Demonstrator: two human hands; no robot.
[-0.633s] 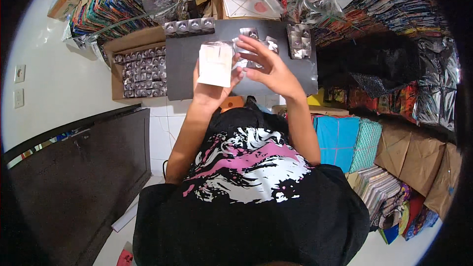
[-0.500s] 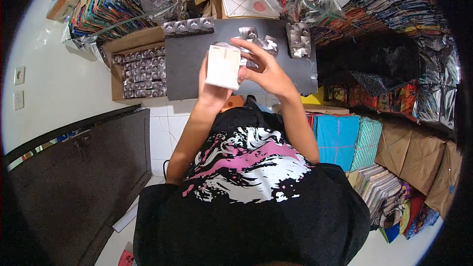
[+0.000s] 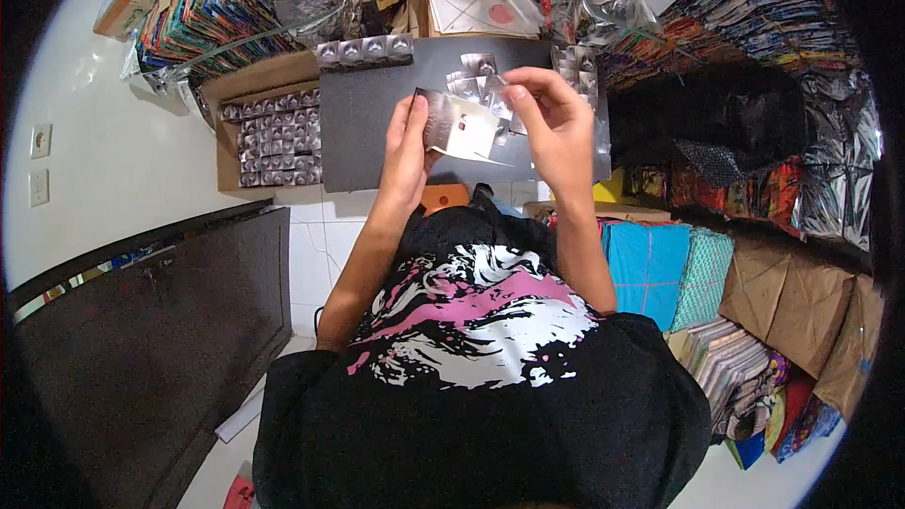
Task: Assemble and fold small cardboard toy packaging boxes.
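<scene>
My left hand [image 3: 407,155] grips a small folding carton [image 3: 467,130] by its left side, tilted above the dark table. The carton has a grey patterned side and a white panel with small dark print; a thin flap sticks out at its near right edge. Beside its far right corner, my right hand [image 3: 558,127] has thumb and forefinger pinched together. What lies between those fingertips is too small to make out. Behind the hands, several small grey cartons [image 3: 478,64] lie loose on the table [image 3: 363,137], partly hidden by my right hand and the held carton.
A row of grey cartons [image 3: 365,50] stands at the table's far left edge, and another group [image 3: 577,64] at the far right. Left of the table, an open cardboard box [image 3: 226,146] holds many more. Stacked packets [image 3: 716,47] and wrapped bundles [image 3: 644,269] crowd the right side.
The carton has turned and tilted in my left hand, so its printed panel and grey side now show. My right hand has moved right, away from the carton's side, its fingers now pinched.
</scene>
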